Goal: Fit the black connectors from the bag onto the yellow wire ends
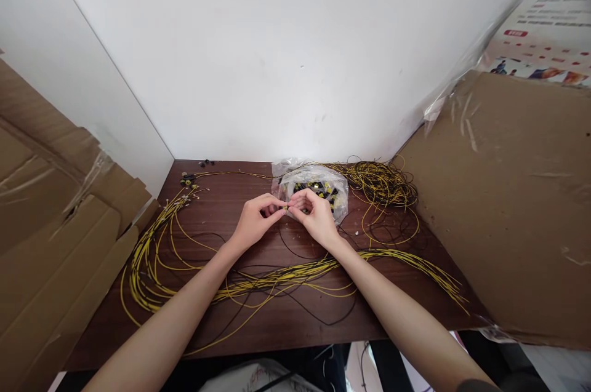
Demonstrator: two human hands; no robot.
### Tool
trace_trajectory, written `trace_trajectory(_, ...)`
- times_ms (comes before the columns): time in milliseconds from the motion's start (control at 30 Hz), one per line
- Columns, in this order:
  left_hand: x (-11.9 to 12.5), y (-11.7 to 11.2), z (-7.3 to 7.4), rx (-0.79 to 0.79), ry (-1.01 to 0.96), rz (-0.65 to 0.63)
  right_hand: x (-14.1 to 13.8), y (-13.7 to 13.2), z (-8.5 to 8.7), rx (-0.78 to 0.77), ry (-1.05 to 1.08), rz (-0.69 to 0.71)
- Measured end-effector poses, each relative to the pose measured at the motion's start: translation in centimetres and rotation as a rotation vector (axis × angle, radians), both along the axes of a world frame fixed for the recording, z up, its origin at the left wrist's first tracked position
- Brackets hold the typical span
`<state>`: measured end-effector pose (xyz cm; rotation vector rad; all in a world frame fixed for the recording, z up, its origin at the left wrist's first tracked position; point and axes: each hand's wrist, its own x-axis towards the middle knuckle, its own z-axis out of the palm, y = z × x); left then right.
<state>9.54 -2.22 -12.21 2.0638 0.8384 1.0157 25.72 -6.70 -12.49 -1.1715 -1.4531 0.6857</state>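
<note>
My left hand (pixel 259 217) and my right hand (pixel 314 215) meet over the middle of the table, both closed in a pinch. Thumbs and forefingers come together at a tiny yellowish piece, mostly hidden by the fingertips and too small to name. Just behind them lies a clear plastic bag (pixel 340 202) holding several small black and yellow parts (pixel 329 189). A thin dark wire (pixel 289 249) curves across the table below the hands. Under both forearms runs a long bundle of yellow and black wires (pixel 277 275), bending round at the left.
A tangled heap of yellow and black wire (pixel 383 186) sits at the back right. Small black and yellow pieces (pixel 188 180) lie at the back left. Cardboard (pixel 60 226) flanks the dark wooden table (pixel 221 201) on the left, more cardboard (pixel 503 195) on the right. A white wall (pixel 286 60) stands behind.
</note>
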Motion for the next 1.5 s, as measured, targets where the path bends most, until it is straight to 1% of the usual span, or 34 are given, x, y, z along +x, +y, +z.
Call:
trace_trajectory(167, -0.1, 0.0, -0.2, 0.009, -0.019, -0.001, -0.1, -0.3, 0.2, 0.051, -0.086, -0.013)
trace_trajectory(267, -0.1, -0.1, -0.3, 0.028, -0.021, 0.004, -0.2, -0.4, 0.2, 0.045, -0.067, -0.017)
trace_trajectory(400, -0.1, -0.1, -0.3, 0.057, -0.029, 0.003, -0.2, -0.2, 0.0, 0.001, 0.008, -0.005)
trace_trajectory(633, -0.2, -0.1, -0.7, 0.187, -0.046, -0.003, -0.2, 0.0, -0.3, -0.078, 0.194, 0.044)
trace_trajectory(900, -0.2, -0.2, -0.5, 0.192, -0.029, 0.029, -0.3, 0.4, -0.4, -0.195, 0.449, 0.100)
trace_trajectory(1167, 0.0, -0.6, -0.3, 0.271, 0.008, -0.053, 0.2, 0.7, -0.2, -0.316, 0.594, 0.207)
trace_trajectory(1333, 0.0, -0.5, -0.2, 0.250, 0.030, -0.056, 0.3, 0.8, -0.4, -0.303, 0.638, 0.216)
trace_trajectory(1500, 0.0, -0.4, -0.1, 0.143, 0.031, -0.049, 0.3, 0.8, -0.3, -0.312, 0.645, 0.204)
